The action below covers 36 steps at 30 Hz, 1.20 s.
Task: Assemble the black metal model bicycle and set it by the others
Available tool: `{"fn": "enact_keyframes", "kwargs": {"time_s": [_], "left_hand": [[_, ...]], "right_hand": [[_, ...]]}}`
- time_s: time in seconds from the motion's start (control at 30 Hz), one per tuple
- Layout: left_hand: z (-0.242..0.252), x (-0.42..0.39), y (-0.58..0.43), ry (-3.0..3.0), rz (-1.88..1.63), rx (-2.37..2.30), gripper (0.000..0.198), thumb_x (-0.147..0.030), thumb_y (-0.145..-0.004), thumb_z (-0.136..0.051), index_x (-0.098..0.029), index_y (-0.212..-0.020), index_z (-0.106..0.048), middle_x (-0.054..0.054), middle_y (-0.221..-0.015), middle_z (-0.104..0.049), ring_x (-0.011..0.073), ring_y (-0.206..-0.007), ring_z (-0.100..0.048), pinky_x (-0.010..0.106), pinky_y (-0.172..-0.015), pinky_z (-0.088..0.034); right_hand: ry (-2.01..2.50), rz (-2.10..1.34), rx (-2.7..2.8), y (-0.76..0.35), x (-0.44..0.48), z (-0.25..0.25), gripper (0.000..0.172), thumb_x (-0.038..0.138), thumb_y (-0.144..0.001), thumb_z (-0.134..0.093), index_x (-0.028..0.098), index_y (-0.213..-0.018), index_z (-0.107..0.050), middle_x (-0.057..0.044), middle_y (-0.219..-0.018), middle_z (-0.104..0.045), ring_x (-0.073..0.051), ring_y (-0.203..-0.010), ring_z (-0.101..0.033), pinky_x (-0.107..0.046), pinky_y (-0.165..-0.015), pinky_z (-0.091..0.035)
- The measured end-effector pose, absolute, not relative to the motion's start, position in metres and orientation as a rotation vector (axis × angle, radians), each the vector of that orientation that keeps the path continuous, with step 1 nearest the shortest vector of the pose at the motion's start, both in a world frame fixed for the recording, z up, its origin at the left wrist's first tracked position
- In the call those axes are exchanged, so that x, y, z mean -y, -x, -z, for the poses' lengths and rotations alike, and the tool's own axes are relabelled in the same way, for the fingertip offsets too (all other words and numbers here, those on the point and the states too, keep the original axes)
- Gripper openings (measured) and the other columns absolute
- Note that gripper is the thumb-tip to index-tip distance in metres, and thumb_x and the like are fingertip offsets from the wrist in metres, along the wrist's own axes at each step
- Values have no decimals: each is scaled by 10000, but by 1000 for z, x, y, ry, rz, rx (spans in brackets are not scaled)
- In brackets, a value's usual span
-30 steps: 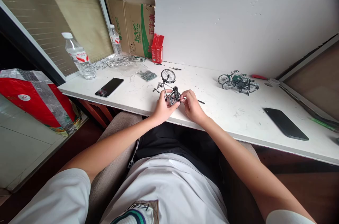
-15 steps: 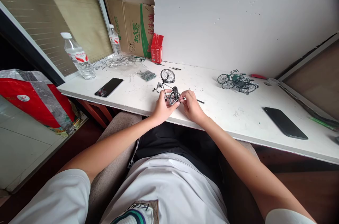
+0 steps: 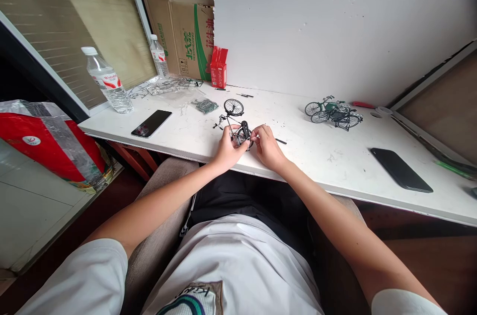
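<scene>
A small black model bicycle [image 3: 245, 128] is tilted over the near edge of the desk, its front wheel pointing away from me. My left hand [image 3: 229, 150] is closed around its rear part, with the thumb by the rear wheel. At the right side of that wheel, my right hand [image 3: 268, 147] is pinched, its fingertips touching or almost touching the bicycle. Whatever lies between those fingertips is too small and hidden to make out. Just right of my right hand lies a thin black stick [image 3: 280, 141].
Two model bicycles [image 3: 333, 112] stand at the right, near a black phone [image 3: 401, 170]. Leftward are another phone [image 3: 151, 123], a bag of parts [image 3: 204, 105], black part frames [image 3: 167, 87] and a water bottle [image 3: 108, 81]. A red box [image 3: 218, 67] stands against the wall.
The whole view has shifted slightly. Both hands stay at the model bicycle's rear wheel, and the right fingers have moved only a little.
</scene>
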<state>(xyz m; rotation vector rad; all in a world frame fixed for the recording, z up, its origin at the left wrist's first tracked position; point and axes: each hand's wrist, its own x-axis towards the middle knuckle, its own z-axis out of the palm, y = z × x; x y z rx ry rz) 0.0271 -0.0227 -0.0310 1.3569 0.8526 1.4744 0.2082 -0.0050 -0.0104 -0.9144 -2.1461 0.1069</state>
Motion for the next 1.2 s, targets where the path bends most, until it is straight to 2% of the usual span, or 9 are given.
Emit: {"fn": "enact_keyframes", "kwargs": {"time_s": [0.17,0.33,0.5,0.93,1.2], "left_hand": [[31,20,-27,-1349,-1437,-910,589,-225,-830,-853,-221,-1289,-484,84,-1094,-741,209,-936,-776,375,-901,-624],[29,11,-26,-1351,-1365,-1056,583,-167,-799,-852,-217,-1259,-499,74,-1099,-714,193,-901,-747,367,-874,-610],[29,9,-25,-1333,-1359,-1041,606,-173,-786,-861,-222,-1265,-493,75,-1124,-701,187,-904,-736,362,-871,-602],[22,12,-20,-1360,-1305,-1021,581,-178,-778,-868,-194,-1242,-519,60,-1051,-708,192,-912,-727,349,-850,-599],[23,12,-14,-1276,-1241,-937,650,-212,-751,-899,-207,-1283,-525,60,-1085,-719,202,-1004,-730,413,-999,-583]], "right_hand": [[922,-110,2159,-209,2,13,194,66,-1007,-426,246,-1001,-498,-122,-1038,-597,-305,-975,-536,-471,-887,-489],[951,-168,2162,-210,1,14,145,135,-1045,-438,244,-1002,-521,-135,-1039,-608,-319,-984,-540,-506,-907,-501],[943,-249,2140,-213,3,9,111,212,-1076,-473,248,-1004,-548,-129,-1060,-635,-308,-1006,-575,-490,-899,-512],[862,-88,2347,-222,8,-4,121,178,-1087,-452,239,-1064,-554,-126,-1057,-642,-310,-1000,-568,-465,-867,-514],[921,136,2468,-223,16,-6,163,201,-1124,-384,236,-1109,-543,-139,-1099,-619,-317,-992,-537,-463,-882,-487]]}}
